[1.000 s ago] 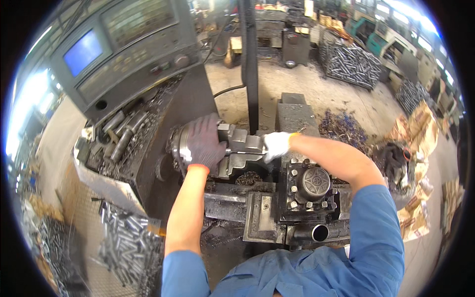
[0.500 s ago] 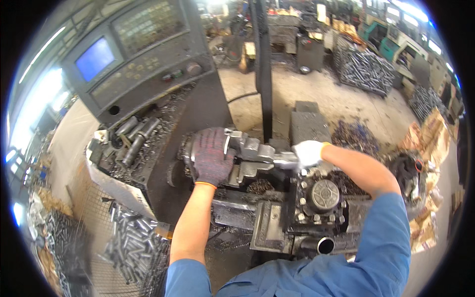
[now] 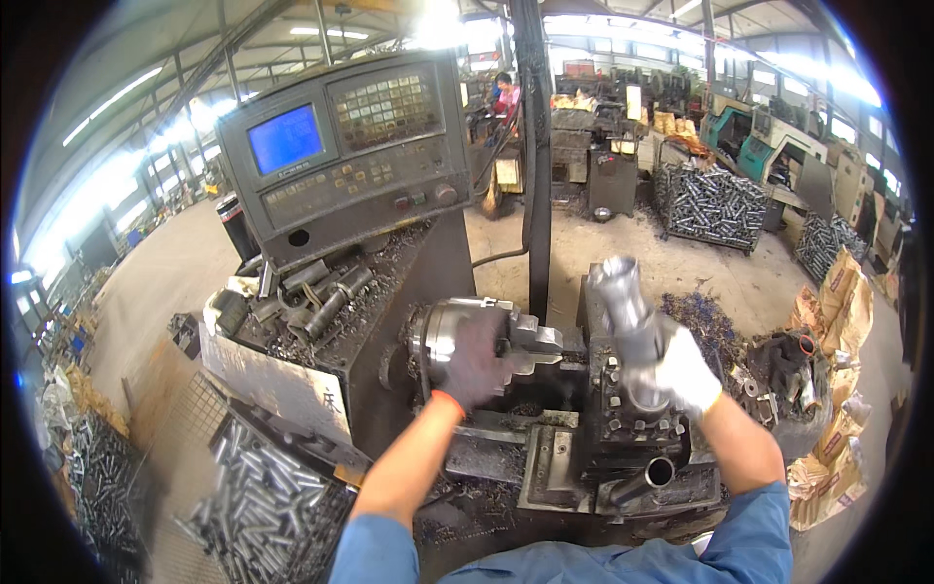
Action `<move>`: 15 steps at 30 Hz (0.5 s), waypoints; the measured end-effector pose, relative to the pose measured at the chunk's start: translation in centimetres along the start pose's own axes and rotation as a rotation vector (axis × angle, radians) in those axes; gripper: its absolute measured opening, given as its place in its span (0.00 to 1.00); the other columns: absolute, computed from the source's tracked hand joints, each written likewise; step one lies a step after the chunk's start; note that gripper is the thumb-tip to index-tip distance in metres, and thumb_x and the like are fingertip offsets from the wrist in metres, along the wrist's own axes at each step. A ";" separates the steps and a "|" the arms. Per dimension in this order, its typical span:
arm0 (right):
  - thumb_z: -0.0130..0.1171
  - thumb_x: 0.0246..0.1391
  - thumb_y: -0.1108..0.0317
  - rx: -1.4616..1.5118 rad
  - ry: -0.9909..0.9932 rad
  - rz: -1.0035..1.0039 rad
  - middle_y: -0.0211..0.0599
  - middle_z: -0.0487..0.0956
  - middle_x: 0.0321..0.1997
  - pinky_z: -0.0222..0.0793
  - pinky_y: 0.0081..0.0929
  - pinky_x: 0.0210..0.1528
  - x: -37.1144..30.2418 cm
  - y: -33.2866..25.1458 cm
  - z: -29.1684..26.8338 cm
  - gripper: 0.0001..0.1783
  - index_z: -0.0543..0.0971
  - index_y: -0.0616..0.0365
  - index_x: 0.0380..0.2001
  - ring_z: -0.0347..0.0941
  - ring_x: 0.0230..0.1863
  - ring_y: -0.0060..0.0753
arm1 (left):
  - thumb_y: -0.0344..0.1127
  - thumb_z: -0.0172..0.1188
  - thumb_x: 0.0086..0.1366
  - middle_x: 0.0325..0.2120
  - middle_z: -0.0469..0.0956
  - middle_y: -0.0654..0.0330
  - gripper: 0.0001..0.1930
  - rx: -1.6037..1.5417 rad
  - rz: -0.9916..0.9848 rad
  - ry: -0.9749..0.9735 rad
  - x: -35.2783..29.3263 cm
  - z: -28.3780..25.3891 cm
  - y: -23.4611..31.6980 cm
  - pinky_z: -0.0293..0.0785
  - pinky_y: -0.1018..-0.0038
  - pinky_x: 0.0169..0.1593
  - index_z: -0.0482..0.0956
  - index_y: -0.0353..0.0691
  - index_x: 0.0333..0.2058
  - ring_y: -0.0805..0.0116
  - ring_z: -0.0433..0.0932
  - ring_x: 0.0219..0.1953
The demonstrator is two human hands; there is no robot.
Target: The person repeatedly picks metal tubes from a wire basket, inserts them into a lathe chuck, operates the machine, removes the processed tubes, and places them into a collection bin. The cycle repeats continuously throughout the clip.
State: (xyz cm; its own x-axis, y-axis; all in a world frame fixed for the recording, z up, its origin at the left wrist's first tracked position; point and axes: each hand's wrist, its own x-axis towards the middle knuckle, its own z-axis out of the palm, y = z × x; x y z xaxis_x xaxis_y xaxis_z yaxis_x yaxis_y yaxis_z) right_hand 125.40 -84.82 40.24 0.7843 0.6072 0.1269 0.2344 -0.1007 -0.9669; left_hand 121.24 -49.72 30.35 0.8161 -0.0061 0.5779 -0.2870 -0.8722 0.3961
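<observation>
My right hand (image 3: 686, 372), in a white glove, grips a shiny metal tube (image 3: 625, 310) and holds it nearly upright over the lathe's bolted tool post (image 3: 637, 431). Motion blurs the tube slightly. In a dark glove with an orange cuff, my left hand (image 3: 477, 358) is in front of the round lathe chuck (image 3: 443, 331). Its fingers are smeared, so I cannot tell whether they touch the chuck. The stepped chuck jaws (image 3: 535, 338) stick out to the right of that hand, with no workpiece visible between them.
A control panel (image 3: 360, 185) with a lit blue screen stands behind at left. Metal pieces lie on the chip-covered ledge (image 3: 316, 297). A bin of metal tubes (image 3: 258, 501) is at lower left. A hollow bar (image 3: 650, 480) projects below the tool post. Brown paper sacks (image 3: 839, 389) are at right.
My right hand has lifted the tube away from the jaws, up and to the right, tilting it upright. My left hand has shifted slightly on the chuck side. The view has tilted up.
</observation>
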 end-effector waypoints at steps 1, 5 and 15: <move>0.82 0.46 0.49 0.125 -0.125 0.098 0.42 0.85 0.46 0.85 0.31 0.52 -1.7 0.4 2.4 0.39 0.79 0.63 0.54 0.84 0.48 0.29 | 0.62 0.68 0.66 0.73 0.62 0.42 0.51 -0.270 -0.034 -0.054 -2.1 0.3 2.1 0.50 0.50 0.79 0.57 0.37 0.76 0.41 0.60 0.76; 0.68 0.65 0.57 0.627 -0.314 0.301 0.40 0.85 0.43 0.86 0.32 0.45 -7.5 7.5 12.5 0.20 0.81 0.63 0.49 0.85 0.42 0.31 | 0.52 0.67 0.72 0.70 0.69 0.52 0.43 -1.582 -0.424 -0.347 -13.4 2.2 8.9 0.61 0.58 0.76 0.58 0.39 0.76 0.57 0.67 0.73; 0.76 0.56 0.55 0.082 0.046 0.705 0.39 0.83 0.30 0.75 0.31 0.29 -16.7 20.0 19.3 0.25 0.84 0.69 0.42 0.78 0.25 0.27 | 0.39 0.76 0.65 0.54 0.80 0.51 0.38 -1.486 -1.117 -0.249 -20.0 9.1 11.1 0.82 0.56 0.56 0.68 0.34 0.68 0.56 0.81 0.54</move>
State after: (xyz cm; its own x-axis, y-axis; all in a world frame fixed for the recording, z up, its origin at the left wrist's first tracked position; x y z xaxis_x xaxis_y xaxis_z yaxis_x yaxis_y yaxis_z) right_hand 105.89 -81.83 14.53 0.7571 0.3854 -0.5274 -0.3802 -0.3966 -0.8356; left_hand 106.28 -63.71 16.65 0.9162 0.0108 -0.4006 0.3272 0.5569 0.7634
